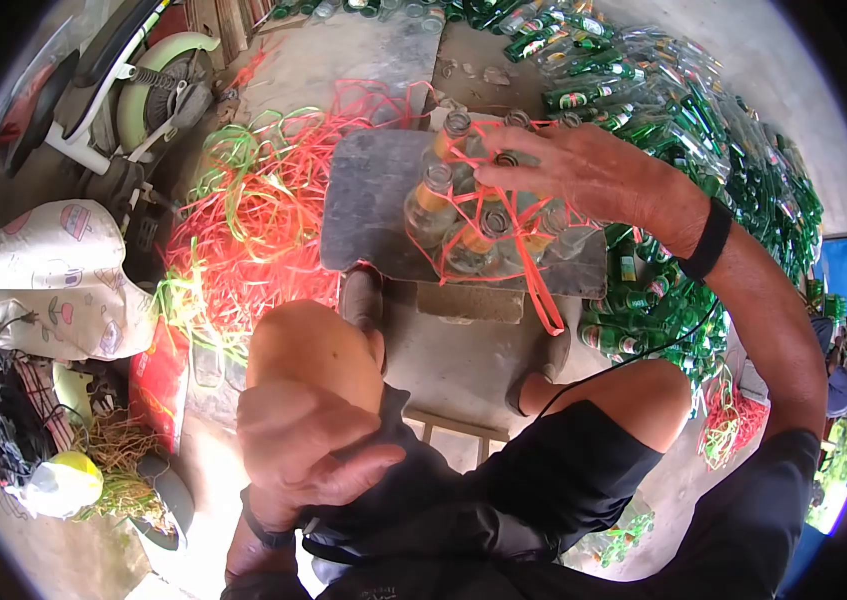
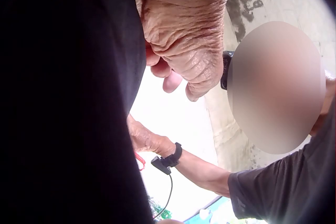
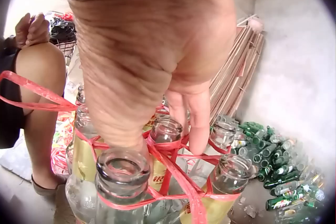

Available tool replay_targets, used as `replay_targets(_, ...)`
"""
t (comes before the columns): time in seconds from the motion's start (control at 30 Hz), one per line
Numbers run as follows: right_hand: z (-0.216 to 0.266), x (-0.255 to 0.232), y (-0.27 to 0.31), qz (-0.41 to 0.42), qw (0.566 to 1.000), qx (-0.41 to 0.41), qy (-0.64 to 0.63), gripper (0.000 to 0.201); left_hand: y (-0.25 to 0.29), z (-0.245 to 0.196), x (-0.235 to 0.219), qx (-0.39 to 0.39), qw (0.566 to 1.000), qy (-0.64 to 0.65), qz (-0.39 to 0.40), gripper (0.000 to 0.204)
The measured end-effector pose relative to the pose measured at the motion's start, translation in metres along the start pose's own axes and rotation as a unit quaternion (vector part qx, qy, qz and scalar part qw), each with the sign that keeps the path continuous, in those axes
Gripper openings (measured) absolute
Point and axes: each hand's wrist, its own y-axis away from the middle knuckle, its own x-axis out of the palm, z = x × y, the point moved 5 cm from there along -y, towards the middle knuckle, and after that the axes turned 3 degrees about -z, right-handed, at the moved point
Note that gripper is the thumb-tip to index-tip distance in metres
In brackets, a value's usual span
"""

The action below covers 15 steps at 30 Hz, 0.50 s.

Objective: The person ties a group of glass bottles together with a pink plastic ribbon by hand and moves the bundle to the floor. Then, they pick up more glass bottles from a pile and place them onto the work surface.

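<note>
Clear glass bottles [image 1: 426,218] stand bunched on a dark board [image 1: 368,190], with red plastic strapping [image 1: 540,300] looped round and across their necks. My right hand [image 1: 583,172] reaches over the bunch from the right, thumb and forefinger apart. In the right wrist view its fingers [image 3: 198,124] point down among the necks, fairly straight, right at the strapping [image 3: 173,163]. The thumb's tip is hidden behind the nearest bottle mouth [image 3: 123,169]. Over my left thigh hangs my left hand [image 1: 308,440], thumb out and fingers loosely bent, holding nothing.
A tangle of red and green strapping [image 1: 253,210] covers the floor left of the board. Green bottles [image 1: 683,130] are heaped along the wall at right. A scooter-like vehicle [image 1: 143,100] stands at upper left, near a printed cloth [image 1: 58,280]. My knees flank the board's near edge.
</note>
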Motion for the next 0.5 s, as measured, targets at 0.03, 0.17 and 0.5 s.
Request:
replay_targets(0.03, -0.001, 0.001, -0.001, 0.022, 1.0, 0.004, -0.004, 0.079, 0.0, 0.001, 0.0, 0.0, 1.0, 0.0, -0.001, 0.036)
replay_targets(0.17, -0.007, 0.014, 0.002, 0.034, 0.999, -0.009, 0.028, 0.079, 0.001, 0.003, 0.0, -0.004, 1.0, 0.018, 0.005, 0.036)
replay_targets(0.5, -0.008, 0.014, -0.003, 0.019, 0.999, -0.037, 0.012, 0.087, 0.002, 0.001, 0.0, -0.005, 1.0, 0.009, 0.011, 0.037)
